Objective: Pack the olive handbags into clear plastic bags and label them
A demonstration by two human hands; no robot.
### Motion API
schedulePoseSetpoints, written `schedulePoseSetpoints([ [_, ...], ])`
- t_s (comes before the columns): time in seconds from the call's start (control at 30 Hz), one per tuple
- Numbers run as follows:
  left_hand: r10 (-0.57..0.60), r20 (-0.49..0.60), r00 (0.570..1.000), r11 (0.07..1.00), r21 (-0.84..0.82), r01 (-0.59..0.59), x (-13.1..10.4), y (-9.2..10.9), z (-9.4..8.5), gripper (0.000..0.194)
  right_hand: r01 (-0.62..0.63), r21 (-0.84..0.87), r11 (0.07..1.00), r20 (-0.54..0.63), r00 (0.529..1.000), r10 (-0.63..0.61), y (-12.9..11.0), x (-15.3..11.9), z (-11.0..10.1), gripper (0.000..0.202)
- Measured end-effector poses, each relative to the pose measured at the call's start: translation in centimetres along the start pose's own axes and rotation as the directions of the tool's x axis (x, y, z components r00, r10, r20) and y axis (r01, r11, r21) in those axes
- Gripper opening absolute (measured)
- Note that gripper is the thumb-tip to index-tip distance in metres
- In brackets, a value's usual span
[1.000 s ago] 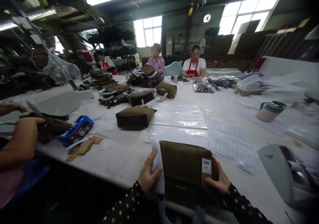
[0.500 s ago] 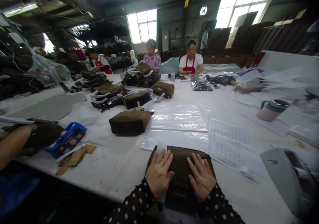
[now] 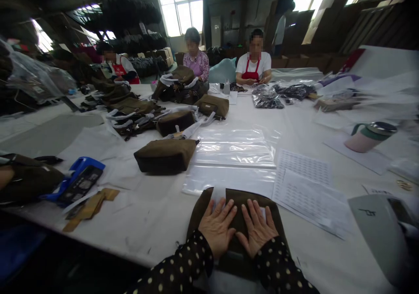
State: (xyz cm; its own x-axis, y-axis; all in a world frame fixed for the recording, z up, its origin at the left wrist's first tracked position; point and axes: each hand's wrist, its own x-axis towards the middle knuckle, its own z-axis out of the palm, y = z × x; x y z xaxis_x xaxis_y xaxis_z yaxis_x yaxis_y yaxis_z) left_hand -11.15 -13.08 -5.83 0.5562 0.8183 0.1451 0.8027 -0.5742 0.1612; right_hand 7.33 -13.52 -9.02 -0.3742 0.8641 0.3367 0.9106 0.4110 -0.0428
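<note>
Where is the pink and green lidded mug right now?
In the head view, the pink and green lidded mug stands at the right of the white table, beyond the printed white paper sheets.

The head camera is facing forward and down, looking closely over the left hand [image 3: 217, 232] and right hand [image 3: 257, 229], across the table [image 3: 157, 211].

No wording or number can be read. Beyond the right hand [image 3: 258, 229], the printed sheets [image 3: 310, 200] carry rows too small to make out; farther right, the dark mark on the grey device [image 3: 373, 230] is unclear. Far beyond the left hand [image 3: 218, 228], white print on a red apron [image 3: 120, 70] is illegible.
</note>
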Motion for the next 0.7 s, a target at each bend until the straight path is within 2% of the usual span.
schedulePoseSetpoints([
  [0.13,-0.107,-0.066,0.992,0.994,-0.006,0.107,-0.8,0.5,0.3,0.061,-0.012,0.009,1.000,-0.005,1.000,0.012,-0.2,-0.2,-0.4,0.062],
  [0.27,-0.164,-0.075,0.984,0.979,-0.135,0.153,-1.1,0.0,-0.7,0.065,-0.002,-0.005,1.000,0.019,1.000,0.002,-0.1,-0.1,-1.1,0.066],
  [0.3,-0.206,-0.105,0.973,0.967,-0.174,0.186,-1.0,-0.5,-1.1,0.068,0.013,-0.018,1.000,0.023,1.000,-0.013,0.0,0.0,-1.3,0.064],
  [0.37,-0.370,-0.149,0.917,0.905,-0.281,0.319,-0.6,-2.1,-1.8,0.077,0.039,-0.043,0.998,0.030,0.999,-0.038,-0.1,0.0,-1.7,0.062],
  [0.43,-0.519,-0.056,0.853,0.778,-0.444,0.444,-0.2,-3.8,-2.3,0.085,0.040,-0.055,0.998,0.041,0.998,-0.038,-0.2,0.1,-2.1,0.064],
  [0.5,-0.554,0.093,0.827,0.643,-0.583,0.496,-0.2,-5.0,-2.4,0.083,0.035,-0.055,0.998,0.053,0.998,-0.032,-0.5,0.0,-2.4,0.065],
  [0.53,-0.550,0.133,0.825,0.600,-0.624,0.501,-0.4,-5.3,-2.4,0.078,0.038,-0.051,0.998,0.058,0.998,-0.035,-0.6,0.0,-2.5,0.066],
  [0.6,-0.563,0.123,0.817,0.575,-0.651,0.495,-1.3,-5.3,-2.0,0.069,0.065,-0.034,0.997,0.065,0.996,-0.063,-0.9,-0.1,-2.2,0.067],
  [0.7,-0.616,0.046,0.787,0.591,-0.633,0.500,-2.8,-4.9,-1.1,0.067,0.127,-0.007,0.992,0.067,0.990,-0.126,-1.0,0.0,-1.3,0.071],
])
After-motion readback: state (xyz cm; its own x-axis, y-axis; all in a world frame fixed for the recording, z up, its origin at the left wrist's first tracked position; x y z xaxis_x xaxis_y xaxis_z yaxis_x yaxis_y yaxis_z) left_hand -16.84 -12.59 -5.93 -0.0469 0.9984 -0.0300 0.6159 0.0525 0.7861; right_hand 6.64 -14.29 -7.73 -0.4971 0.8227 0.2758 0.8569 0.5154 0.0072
